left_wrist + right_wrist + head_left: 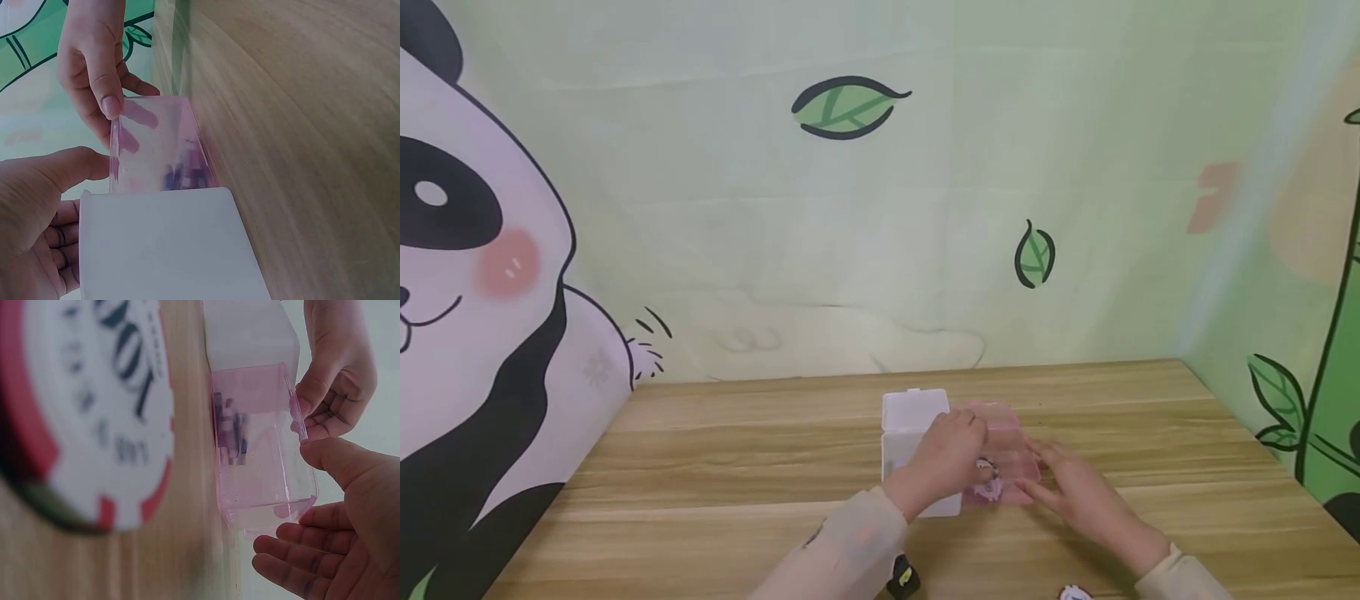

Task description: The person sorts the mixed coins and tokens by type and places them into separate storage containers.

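A transparent pink box point(1000, 442) lies beside a white plastic box point(913, 410) whose lid is folded back on the table. Small round chips point(232, 431) sit at the bottom of the pink box, blurred through its wall. My left hand point(943, 454) is over the boxes from the front, its thumb at the pink rim and its other fingers loosely bent. Nothing shows clearly in that hand. My right hand point(1082, 496) is at the pink box's right end. Its thumb touches the rim, and its fingers point(306, 540) stretch out loosely beside the end wall.
At the bottom of the head view lies a red-and-white poker chip point(1075, 592), large and close in the right wrist view. A black piece with a yellow mark point(903, 577) lies by my left sleeve. Behind the wooden table point(760, 450) hangs a printed panda backdrop point(700, 167).
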`<state>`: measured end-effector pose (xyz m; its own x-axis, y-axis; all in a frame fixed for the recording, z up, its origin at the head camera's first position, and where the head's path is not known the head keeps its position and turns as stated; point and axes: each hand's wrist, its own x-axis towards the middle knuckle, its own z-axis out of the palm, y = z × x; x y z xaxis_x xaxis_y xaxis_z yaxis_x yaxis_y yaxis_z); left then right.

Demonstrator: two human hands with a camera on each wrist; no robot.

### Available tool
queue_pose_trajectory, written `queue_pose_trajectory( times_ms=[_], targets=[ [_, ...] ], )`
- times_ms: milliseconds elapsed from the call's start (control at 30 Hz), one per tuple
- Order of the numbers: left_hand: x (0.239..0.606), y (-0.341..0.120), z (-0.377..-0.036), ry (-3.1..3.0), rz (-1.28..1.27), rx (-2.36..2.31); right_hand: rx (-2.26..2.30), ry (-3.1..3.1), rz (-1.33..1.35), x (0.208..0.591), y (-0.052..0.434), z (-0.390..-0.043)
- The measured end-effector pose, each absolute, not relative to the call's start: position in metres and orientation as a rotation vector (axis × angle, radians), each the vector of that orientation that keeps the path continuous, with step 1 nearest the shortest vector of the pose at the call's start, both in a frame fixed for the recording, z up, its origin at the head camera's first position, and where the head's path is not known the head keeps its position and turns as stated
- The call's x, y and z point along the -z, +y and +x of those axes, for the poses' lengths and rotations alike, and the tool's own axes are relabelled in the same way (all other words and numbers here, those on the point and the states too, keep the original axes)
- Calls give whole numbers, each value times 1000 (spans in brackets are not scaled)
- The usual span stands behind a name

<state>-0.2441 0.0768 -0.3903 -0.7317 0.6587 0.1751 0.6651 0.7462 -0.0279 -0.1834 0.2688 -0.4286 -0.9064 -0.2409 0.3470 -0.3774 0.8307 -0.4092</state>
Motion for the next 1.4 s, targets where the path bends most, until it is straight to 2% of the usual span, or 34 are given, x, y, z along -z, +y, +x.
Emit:
queue_pose_trajectory(
  times_ms=[300,967,1400],
  targets=[
    [392,75,-239,-2695,-1074,-13,-709,-2745,465,426,268,-183],
    [394,77,-203,-2336,-1163,-10,-710,-2730,477,429,270,-184],
    [405,78,-182,-2446,-1297,152,-652,-2760,453,426,269,-182]
  ],
)
